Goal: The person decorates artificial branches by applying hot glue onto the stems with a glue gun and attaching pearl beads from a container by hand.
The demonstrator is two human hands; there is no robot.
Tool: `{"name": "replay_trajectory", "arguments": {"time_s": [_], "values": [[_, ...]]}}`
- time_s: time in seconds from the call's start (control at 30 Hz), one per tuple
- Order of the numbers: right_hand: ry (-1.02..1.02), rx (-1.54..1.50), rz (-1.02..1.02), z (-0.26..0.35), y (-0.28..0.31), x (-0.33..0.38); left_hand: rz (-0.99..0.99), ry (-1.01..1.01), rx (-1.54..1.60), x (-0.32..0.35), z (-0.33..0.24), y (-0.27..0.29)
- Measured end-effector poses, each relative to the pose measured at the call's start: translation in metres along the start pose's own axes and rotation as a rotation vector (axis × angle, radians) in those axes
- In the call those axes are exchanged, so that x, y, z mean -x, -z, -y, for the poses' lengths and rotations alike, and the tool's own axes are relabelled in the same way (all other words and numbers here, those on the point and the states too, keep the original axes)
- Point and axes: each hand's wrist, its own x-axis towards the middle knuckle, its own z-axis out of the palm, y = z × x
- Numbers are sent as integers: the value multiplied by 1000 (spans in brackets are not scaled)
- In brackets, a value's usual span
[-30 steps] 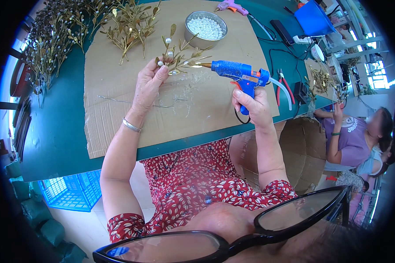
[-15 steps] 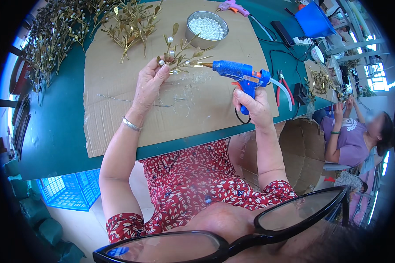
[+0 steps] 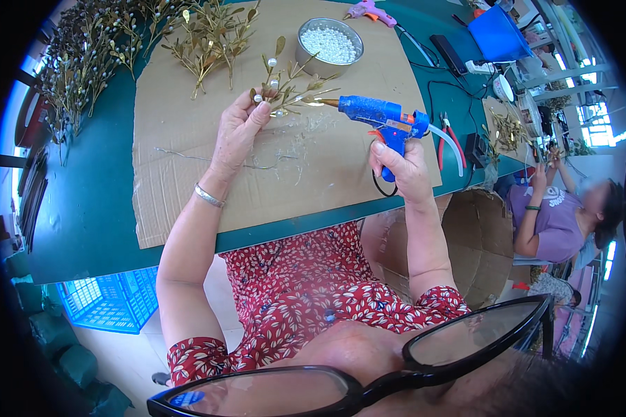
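Since the earlier frames little has shifted: both hands stay in nearly the same place over the cardboard sheet [image 3: 188, 174], while the seated co-worker [image 3: 556, 215] at far right has raised both arms higher. The left hand [image 3: 240, 128] grasps a gold leafy sprig with white pearl beads [image 3: 285, 83], its fingers [image 3: 261, 111] pinched around the stem just above the cardboard on the green desk [image 3: 90, 208]. The right hand [image 3: 400, 163] is clenched around the grip of a blue hot glue gun [image 3: 382, 118]. The gun's long axis lies almost level across the view, its orange nozzle pointing to the person's left and touching, or very nearly touching, the sprig. The sprig's stem runs from the left hand up and to the right, its leaves fanning toward a round tin of white beads [image 3: 329, 45]. This looks like the gluing step; the next move would call for a steady nozzle and a small, exact dab.
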Motion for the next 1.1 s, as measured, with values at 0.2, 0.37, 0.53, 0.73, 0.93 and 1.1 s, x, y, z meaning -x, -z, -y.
{"name": "replay_trajectory", "arguments": {"time_s": [0.2,0.37,0.53,0.73,0.93,1.1], "values": [[-4,-11,-10,-1,-1,-1,5,-13,-10,0,0,0],[6,-76,14,-6,2,-1,-3,-9,6,0,-1,0],[-10,-138,-19,-6,0,-1,8,3,13,0,0,0],[-13,-132,-4,-5,0,-1,9,10,7,0,-1,0],[-35,-116,-4,-8,0,-2,10,5,1,0,0,0],[-23,-130,-7,-4,-3,-1,-3,-10,14,-1,1,0]]}}
